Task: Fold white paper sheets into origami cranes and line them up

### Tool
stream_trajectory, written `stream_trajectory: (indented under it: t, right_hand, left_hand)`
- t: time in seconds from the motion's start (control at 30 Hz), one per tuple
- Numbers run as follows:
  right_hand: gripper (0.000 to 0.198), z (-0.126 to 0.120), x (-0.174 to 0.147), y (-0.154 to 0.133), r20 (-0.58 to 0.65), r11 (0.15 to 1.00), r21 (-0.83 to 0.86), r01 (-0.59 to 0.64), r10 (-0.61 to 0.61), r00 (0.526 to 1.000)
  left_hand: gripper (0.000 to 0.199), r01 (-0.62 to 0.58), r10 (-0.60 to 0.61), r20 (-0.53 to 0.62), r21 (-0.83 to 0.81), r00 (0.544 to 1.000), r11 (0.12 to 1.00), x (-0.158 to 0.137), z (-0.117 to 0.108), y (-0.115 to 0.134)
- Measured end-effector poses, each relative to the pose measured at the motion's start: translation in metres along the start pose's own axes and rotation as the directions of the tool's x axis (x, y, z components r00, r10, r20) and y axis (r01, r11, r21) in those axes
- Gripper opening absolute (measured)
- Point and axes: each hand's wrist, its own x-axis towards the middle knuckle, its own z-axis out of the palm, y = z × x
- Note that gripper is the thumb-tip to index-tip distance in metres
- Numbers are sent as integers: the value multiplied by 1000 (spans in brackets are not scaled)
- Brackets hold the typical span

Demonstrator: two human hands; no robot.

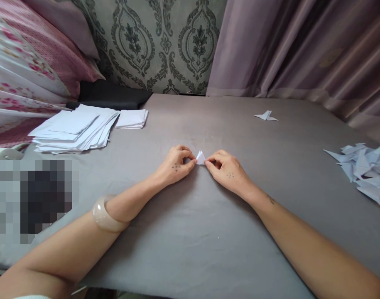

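A small folded piece of white paper with pointed tips upward is held between my two hands, above the middle of the grey cloth. My left hand pinches its left corner between thumb and fingers. On the opposite corner, my right hand has the same kind of pinch. A pale bangle circles my left forearm. Both hands stay low, near the cloth surface.
Stacked white paper sheets lie at the left, beside a smaller paper stack. Several folded paper pieces are heaped at the right edge. One folded paper piece lies apart at the back right of the grey-covered table.
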Motion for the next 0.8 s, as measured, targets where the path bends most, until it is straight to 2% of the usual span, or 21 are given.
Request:
stream_trajectory:
  t: [0.17, 0.57, 0.8]
  right_hand:
    - [15, 2, 3, 0, -25, 999, -14, -33, 33, 999]
    - [14, 0, 12, -4, -8, 981, -21, -191, 191, 982]
    - [17, -1, 16, 1, 30, 983, -2, -181, 181, 983]
  left_hand:
    - [18, 44, -44, -15, 0, 999, 999, 3, 1, 1]
    - [20, 54, -54, 7, -2, 999, 999, 8, -3, 7]
    - [21, 69, -68, 27, -10, 997, 998, 9, -6, 11]
